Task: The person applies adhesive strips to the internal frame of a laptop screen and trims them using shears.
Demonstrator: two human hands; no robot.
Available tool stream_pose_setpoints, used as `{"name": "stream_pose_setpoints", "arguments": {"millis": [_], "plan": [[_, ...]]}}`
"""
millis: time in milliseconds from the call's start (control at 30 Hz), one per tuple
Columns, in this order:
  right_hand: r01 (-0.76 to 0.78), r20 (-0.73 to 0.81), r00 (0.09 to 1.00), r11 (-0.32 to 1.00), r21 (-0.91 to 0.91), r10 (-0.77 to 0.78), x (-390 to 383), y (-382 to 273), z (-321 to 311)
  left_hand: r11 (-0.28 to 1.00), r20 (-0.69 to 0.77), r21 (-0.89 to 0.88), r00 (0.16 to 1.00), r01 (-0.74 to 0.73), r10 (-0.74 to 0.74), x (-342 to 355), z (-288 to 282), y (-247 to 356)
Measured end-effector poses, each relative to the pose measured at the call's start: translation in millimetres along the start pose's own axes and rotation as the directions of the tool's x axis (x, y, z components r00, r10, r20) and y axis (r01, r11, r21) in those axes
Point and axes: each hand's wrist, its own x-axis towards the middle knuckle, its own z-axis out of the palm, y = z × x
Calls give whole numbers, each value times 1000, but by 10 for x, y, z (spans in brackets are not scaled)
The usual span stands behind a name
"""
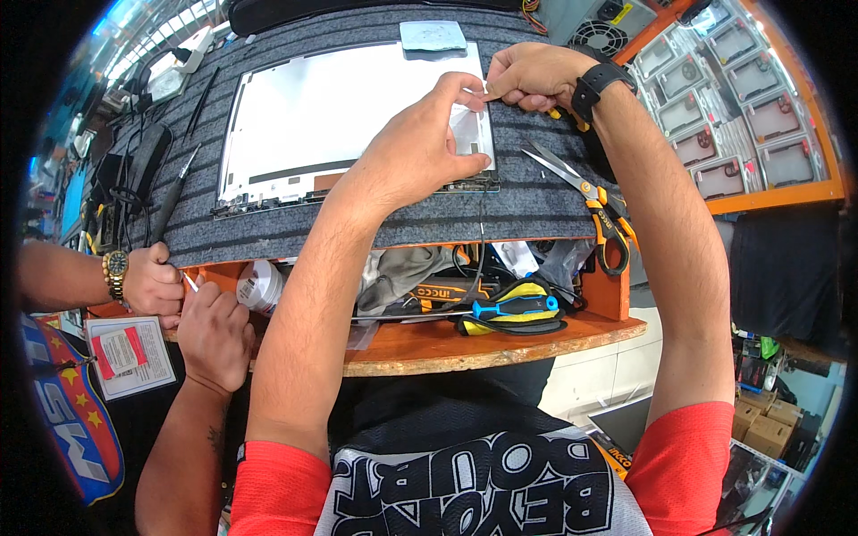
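Note:
A flat white display panel (304, 112) lies on the grey ribbed mat, a bare circuit strip (331, 182) along its near edge. My left hand (420, 143) reaches over the panel's right part. Its thumb rests apart from the fingers near the right edge, and the curled fingertips meet my right hand at the upper right. My right hand (534, 76) is closed in a pinch just off that edge; what sits between its fingertips is too small to make out. Close to the right forearm lie open scissors (590, 192) with black and yellow handles.
A pale blue-grey block (433, 39) sits on the panel's far edge. An open drawer (500, 344) below holds tools, including a blue screwdriver (514, 307). At the left, a co-worker's hands (214, 330) hold a thin white item. A craft knife (174, 196) and cables lie nearby.

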Motion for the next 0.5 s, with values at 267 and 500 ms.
{"name": "stream_pose_setpoints", "arguments": {"millis": [267,500], "plan": [[216,-260,934,967,-133,-244,-473,-34,29,999,16,-32,1000,14,-14,-8,-14,22],[451,-375,752,837,-309,-543,-1180,299,501,999,22,-47,1000,-3,4,10,-38,19]]}}
